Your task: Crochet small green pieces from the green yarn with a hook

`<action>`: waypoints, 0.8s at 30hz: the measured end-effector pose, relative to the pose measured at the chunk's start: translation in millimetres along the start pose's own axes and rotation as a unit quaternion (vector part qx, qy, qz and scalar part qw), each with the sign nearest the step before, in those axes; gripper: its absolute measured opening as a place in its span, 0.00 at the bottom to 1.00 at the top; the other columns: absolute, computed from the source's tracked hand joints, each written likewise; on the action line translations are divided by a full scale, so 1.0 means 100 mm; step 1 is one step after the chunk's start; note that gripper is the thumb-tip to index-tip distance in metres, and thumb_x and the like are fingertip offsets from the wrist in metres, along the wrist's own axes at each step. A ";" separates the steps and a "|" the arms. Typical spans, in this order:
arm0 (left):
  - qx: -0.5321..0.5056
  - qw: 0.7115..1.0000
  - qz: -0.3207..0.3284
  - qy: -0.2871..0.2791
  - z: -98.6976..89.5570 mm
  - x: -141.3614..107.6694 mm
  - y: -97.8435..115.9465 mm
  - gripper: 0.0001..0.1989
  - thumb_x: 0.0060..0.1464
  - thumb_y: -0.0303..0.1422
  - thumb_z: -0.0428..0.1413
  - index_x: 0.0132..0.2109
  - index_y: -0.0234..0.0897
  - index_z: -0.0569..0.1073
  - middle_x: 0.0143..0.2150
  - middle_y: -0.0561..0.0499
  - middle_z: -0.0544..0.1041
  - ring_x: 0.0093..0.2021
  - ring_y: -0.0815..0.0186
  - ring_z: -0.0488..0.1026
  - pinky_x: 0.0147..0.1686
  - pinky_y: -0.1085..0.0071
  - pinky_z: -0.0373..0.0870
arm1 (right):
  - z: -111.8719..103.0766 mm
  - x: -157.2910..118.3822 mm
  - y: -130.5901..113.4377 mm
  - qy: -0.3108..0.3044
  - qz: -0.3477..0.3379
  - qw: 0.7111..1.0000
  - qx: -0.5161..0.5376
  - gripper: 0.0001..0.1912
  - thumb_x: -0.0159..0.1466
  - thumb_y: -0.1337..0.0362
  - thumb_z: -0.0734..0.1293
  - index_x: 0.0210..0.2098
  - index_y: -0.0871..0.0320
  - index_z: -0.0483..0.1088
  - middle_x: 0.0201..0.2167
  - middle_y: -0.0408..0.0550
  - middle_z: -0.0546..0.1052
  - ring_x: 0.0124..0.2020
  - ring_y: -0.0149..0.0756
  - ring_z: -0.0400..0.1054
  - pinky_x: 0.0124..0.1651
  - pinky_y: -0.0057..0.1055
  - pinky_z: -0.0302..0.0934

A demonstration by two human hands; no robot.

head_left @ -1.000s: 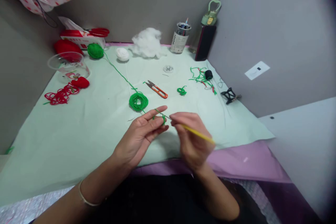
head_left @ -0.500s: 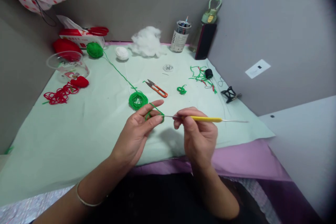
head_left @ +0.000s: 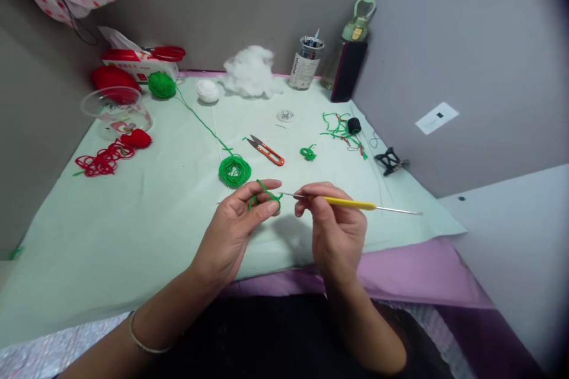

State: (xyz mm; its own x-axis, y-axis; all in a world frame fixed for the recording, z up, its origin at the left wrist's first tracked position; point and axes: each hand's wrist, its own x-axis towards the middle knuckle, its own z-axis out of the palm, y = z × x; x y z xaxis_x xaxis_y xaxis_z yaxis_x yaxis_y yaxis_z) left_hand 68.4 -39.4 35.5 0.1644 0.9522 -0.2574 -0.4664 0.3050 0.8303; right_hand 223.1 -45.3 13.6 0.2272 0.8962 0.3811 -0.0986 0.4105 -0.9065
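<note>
Between the thumb and fingers of my left hand point(head_left: 242, 216) a small loop of green yarn point(head_left: 276, 200) is pinched, with one strand running over the raised index finger. My right hand point(head_left: 335, 222) grips a crochet hook point(head_left: 351, 204) with a yellow handle, its thin metal shaft pointing left. The hook's tip is at the green yarn by my left fingertips; whether the yarn is caught on it is too small to tell. Just beyond my left hand lies a flat coil of green yarn point(head_left: 235, 171), from which a strand leads back to a green yarn ball point(head_left: 162, 84).
Orange thread snips point(head_left: 267, 150) lie beyond my hands, beside a small green crocheted piece point(head_left: 308, 153). Yarn scraps point(head_left: 340, 125) and a black phone clamp point(head_left: 390, 161) are on the right. White stuffing point(head_left: 251, 71), a pen cup point(head_left: 305, 64) and a bottle point(head_left: 359, 21) stand behind. Red yarn point(head_left: 104, 157) lies left.
The hook's tip has lifted slightly and tilted upward at the yarn, its rear end dipping. My left fingers have shifted slightly right and down with the green yarn.
</note>
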 end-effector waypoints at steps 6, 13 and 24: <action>0.001 1.000 0.002 0.004 0.00 0.00 0.02 0.08 0.51 0.32 0.72 0.40 0.40 0.86 0.36 0.53 0.76 0.41 0.65 0.70 0.50 0.67 0.67 | 0.00 -0.02 -0.03 0.023 -0.022 0.999 0.016 0.07 0.72 0.62 0.69 0.42 0.50 0.82 0.36 0.45 0.79 0.31 0.33 0.72 0.35 0.34 0.67; 0.011 1.000 0.014 -0.001 -0.01 0.01 -0.01 0.06 0.53 0.32 0.70 0.39 0.40 0.85 0.37 0.53 0.76 0.41 0.65 0.71 0.49 0.67 0.67 | 0.01 -0.04 -0.06 -0.011 -0.045 0.999 -0.009 0.07 0.72 0.63 0.69 0.42 0.50 0.82 0.34 0.45 0.78 0.30 0.34 0.71 0.32 0.34 0.67; 0.014 1.000 0.020 0.004 0.00 0.01 0.00 0.05 0.52 0.31 0.71 0.38 0.40 0.84 0.36 0.53 0.76 0.42 0.65 0.71 0.50 0.67 0.68 | 0.00 -0.04 -0.06 -0.004 -0.054 0.998 -0.042 0.07 0.72 0.64 0.69 0.42 0.50 0.82 0.34 0.45 0.78 0.31 0.34 0.72 0.32 0.35 0.68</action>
State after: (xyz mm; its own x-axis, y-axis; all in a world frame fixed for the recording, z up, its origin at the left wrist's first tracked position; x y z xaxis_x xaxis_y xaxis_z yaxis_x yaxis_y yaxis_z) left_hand 69.1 -38.9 35.1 0.1391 0.9636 -0.2285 -0.4485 0.2670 0.8530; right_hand 223.1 -51.0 17.9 0.2249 0.8486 0.4789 0.0070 0.4901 -0.8717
